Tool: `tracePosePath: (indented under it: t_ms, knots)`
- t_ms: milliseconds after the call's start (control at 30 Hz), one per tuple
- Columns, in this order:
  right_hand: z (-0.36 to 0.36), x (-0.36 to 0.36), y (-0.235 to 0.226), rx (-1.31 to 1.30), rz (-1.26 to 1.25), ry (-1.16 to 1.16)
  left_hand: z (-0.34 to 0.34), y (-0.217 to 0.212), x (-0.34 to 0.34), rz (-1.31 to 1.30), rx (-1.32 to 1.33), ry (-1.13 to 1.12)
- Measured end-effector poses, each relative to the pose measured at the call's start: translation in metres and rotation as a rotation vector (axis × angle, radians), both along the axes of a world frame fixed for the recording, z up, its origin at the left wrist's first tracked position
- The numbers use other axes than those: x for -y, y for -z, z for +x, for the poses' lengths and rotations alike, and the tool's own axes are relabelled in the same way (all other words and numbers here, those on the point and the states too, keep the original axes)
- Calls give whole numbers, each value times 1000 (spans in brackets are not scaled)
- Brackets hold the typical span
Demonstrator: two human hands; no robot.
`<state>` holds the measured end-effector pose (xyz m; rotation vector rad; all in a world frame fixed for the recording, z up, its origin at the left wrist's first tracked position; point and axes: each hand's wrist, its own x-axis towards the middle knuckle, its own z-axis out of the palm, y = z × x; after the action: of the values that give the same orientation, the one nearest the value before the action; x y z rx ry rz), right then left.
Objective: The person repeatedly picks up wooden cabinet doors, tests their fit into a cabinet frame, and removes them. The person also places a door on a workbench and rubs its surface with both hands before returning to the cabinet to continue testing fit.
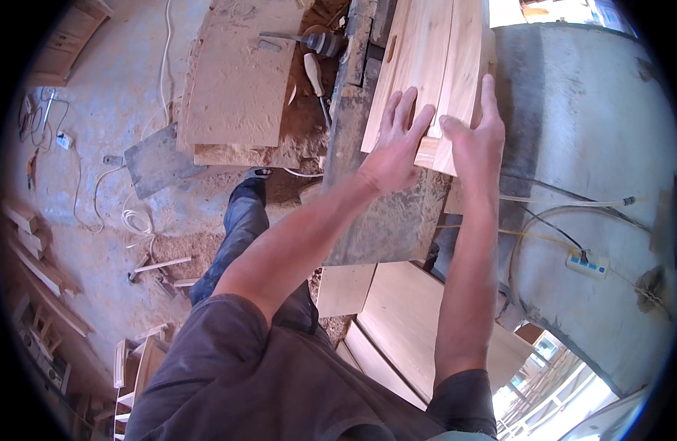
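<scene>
Steadying long pale wooden workpiece [419,62], as judged, on far part of worn grey tabletop [375,228]. Pressing top with left hand [399,151], fingers spread; bracing right edge with right hand [477,143], thumb apart. Next, probably needed: even pressure from both sides.

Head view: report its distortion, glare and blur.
Head view: the pale wall bows along its top edge; same view: glare whites out part of the upper-right opening; same view: the left wrist looks slightly blurred.
</scene>
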<state>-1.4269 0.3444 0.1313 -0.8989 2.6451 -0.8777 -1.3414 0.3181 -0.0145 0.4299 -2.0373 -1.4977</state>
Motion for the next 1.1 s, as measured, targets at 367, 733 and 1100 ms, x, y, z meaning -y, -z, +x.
tracePosePath:
  t_ms: [367, 733, 1100]
  knots:
    - [-80, 65, 7, -42, 17, 8, -75, 5, 66, -50, -32, -50]
    - [-139, 111, 12, -72, -10, -26, -127, 8, 113, -70, -35, -43]
    - [-184, 174, 8, 3, 3, -21, -181, 9, 166, -51, 48, -156]
